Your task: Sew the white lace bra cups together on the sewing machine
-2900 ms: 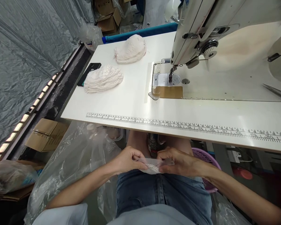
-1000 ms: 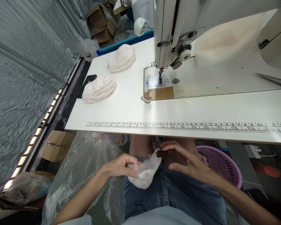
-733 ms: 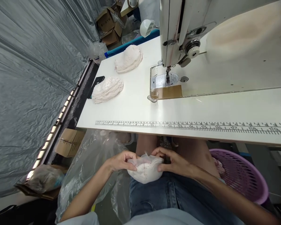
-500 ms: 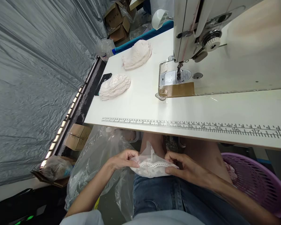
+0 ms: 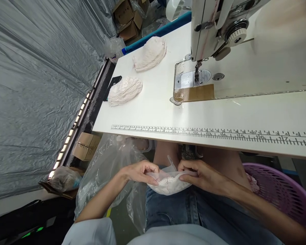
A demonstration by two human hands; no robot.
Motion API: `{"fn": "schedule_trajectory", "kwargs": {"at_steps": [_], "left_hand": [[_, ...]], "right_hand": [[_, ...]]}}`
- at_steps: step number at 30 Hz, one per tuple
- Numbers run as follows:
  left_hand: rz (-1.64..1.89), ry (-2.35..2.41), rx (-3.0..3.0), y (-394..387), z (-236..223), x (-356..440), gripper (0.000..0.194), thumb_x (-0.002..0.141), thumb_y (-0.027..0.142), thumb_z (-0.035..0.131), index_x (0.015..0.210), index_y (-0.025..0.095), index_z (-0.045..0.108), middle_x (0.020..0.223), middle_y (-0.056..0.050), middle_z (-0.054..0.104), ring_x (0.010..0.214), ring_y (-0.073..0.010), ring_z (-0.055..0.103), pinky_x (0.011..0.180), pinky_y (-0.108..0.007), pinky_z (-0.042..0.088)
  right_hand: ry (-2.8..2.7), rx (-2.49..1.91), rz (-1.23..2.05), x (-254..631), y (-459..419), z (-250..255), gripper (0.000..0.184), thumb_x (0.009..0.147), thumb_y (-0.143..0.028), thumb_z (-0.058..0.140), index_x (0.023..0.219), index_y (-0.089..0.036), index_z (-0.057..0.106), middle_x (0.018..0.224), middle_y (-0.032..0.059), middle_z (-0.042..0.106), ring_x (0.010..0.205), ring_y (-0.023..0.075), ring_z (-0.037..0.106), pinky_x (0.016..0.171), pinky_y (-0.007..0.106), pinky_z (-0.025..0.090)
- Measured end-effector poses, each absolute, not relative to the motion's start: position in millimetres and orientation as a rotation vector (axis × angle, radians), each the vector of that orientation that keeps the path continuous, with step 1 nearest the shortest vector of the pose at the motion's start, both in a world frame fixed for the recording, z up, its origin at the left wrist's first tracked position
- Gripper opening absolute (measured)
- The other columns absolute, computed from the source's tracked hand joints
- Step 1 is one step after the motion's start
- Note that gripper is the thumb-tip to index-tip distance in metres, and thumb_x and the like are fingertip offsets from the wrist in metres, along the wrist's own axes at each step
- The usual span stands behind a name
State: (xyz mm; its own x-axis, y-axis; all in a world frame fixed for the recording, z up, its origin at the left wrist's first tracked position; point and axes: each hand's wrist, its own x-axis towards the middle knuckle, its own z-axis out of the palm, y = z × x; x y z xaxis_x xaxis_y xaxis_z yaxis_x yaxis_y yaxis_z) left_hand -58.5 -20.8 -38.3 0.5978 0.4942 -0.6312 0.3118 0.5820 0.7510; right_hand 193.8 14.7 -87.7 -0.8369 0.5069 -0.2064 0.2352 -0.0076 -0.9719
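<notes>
Over my lap I hold a cupped piece of thin white fabric (image 5: 168,189), sheer at its upper edge, with white lacy material inside. My left hand (image 5: 144,173) pinches its left end between thumb and fingers. At the right end, my right hand (image 5: 200,175) grips the upper edge the same way. A thin see-through strip (image 5: 171,162) sticks up between the hands. On the white table beyond lie a stack of white lacy pieces (image 5: 125,91) and a second stack of pale fabric pieces (image 5: 150,54), apart from both hands.
A sewing machine (image 5: 206,30) stands on the white table (image 5: 153,112), whose front edge carries a printed ruler (image 5: 209,133). A dark phone-like object (image 5: 114,81) lies partly under the lacy stack. Clear plastic (image 5: 104,173) hangs at left; a purple basket (image 5: 277,194) stands at right.
Both hands have drawn slightly closer together on the fabric. Its upper edge now folds over more of the lacy row, and the raised sheer corner has dropped to a narrow strip.
</notes>
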Motion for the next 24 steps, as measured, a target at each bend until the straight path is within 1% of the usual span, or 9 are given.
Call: {"fn": "schedule_trajectory", "kwargs": {"at_steps": [2, 4, 6, 9, 11, 13, 15, 18, 24], "left_hand": [[0.131, 0.931, 1.027, -18.7, -36.2, -57.2, 0.039, 0.065, 0.047, 0.073, 0.067, 0.012, 0.056, 0.067, 0.000, 0.053, 0.058, -0.0071, 0.041, 0.055, -0.020, 0.033], [0.126, 0.908, 1.084, -15.8, -33.0, -55.6, 0.038, 0.068, 0.049, 0.071, 0.069, 0.012, 0.058, 0.068, -0.001, 0.055, 0.057, -0.0075, 0.043, 0.055, -0.021, 0.035], [0.087, 0.897, 1.126, -12.5, -28.1, -52.9, 0.039, 0.068, 0.051, 0.069, 0.071, 0.013, 0.059, 0.073, -0.004, 0.058, 0.062, -0.0103, 0.049, 0.059, -0.022, 0.038], [-0.028, 0.877, 1.180, -7.9, -17.3, -47.2, 0.040, 0.070, 0.052, 0.067, 0.073, 0.013, 0.061, 0.080, -0.007, 0.063, 0.068, -0.0125, 0.053, 0.061, -0.022, 0.039], [-0.077, 0.875, 1.223, -6.4, -9.8, -44.9, 0.038, 0.071, 0.051, 0.066, 0.074, 0.013, 0.062, 0.084, -0.008, 0.065, 0.064, -0.0108, 0.050, 0.058, -0.021, 0.039], [-0.091, 0.900, 1.247, -6.6, -4.0, -45.3, 0.037, 0.071, 0.051, 0.067, 0.073, 0.014, 0.063, 0.084, -0.008, 0.066, 0.058, -0.0092, 0.047, 0.056, -0.021, 0.039], [-0.076, 0.948, 1.235, -8.5, -1.8, -48.2, 0.037, 0.070, 0.051, 0.067, 0.072, 0.014, 0.062, 0.083, -0.008, 0.066, 0.058, -0.0094, 0.048, 0.056, -0.022, 0.040], [0.001, 0.998, 1.164, -12.7, -5.2, -53.0, 0.038, 0.067, 0.050, 0.070, 0.069, 0.013, 0.060, 0.082, -0.009, 0.066, 0.069, -0.0142, 0.056, 0.064, -0.024, 0.043], [0.171, 0.903, 1.022, -16.8, -13.9, -53.0, 0.034, 0.070, 0.042, 0.071, 0.067, 0.013, 0.054, 0.094, -0.011, 0.065, 0.097, -0.0222, 0.059, 0.083, -0.033, 0.044]], "right_hand": [[-2.202, -0.807, 1.830, 197.4, 15.5, -87.2, 0.018, 0.081, -0.035, 0.053, 0.071, -0.019, 0.052, 0.061, -0.0042, 0.043, 0.058, 0.0120, 0.040, 0.054, 0.024, 0.029], [-2.334, -0.862, 1.680, 201.5, 15.8, -81.6, 0.014, 0.078, -0.034, 0.059, 0.080, -0.021, 0.057, 0.075, -0.0005, 0.054, 0.071, 0.0172, 0.049, 0.062, 0.027, 0.035], [-2.385, -0.878, 1.521, 203.1, 16.5, -71.8, 0.032, 0.073, -0.035, 0.065, 0.103, -0.025, 0.057, 0.101, 0.0044, 0.056, 0.093, 0.0244, 0.051, 0.074, 0.033, 0.039], [-2.393, -0.636, 1.457, 197.2, 20.8, -55.5, 0.066, 0.071, -0.041, 0.068, 0.131, -0.029, 0.041, 0.130, 0.0080, 0.043, 0.116, 0.0296, 0.039, 0.092, 0.041, 0.034], [-2.426, -0.454, 1.553, 190.7, 25.7, -49.0, 0.072, 0.072, -0.045, 0.067, 0.135, -0.028, 0.037, 0.125, 0.0085, 0.047, 0.117, 0.0297, 0.038, 0.093, 0.042, 0.033], [-2.472, -0.411, 1.655, 186.7, 30.2, -48.6, 0.067, 0.070, -0.049, 0.067, 0.129, -0.025, 0.046, 0.105, 0.0080, 0.057, 0.108, 0.0291, 0.042, 0.086, 0.039, 0.037], [-2.495, -0.475, 1.699, 187.3, 32.4, -52.7, 0.054, 0.069, -0.051, 0.067, 0.114, -0.022, 0.059, 0.088, 0.0059, 0.057, 0.097, 0.0269, 0.046, 0.077, 0.033, 0.040], [-2.471, -0.551, 1.716, 194.3, 30.7, -60.0, 0.042, 0.068, -0.054, 0.067, 0.095, -0.021, 0.067, 0.078, 0.0030, 0.053, 0.084, 0.0220, 0.049, 0.066, 0.027, 0.038], [-2.365, -0.599, 1.758, 202.3, 23.5, -62.4, 0.033, 0.070, -0.046, 0.069, 0.093, -0.022, 0.066, 0.076, -0.0002, 0.053, 0.077, 0.0177, 0.050, 0.063, 0.023, 0.036]]}}
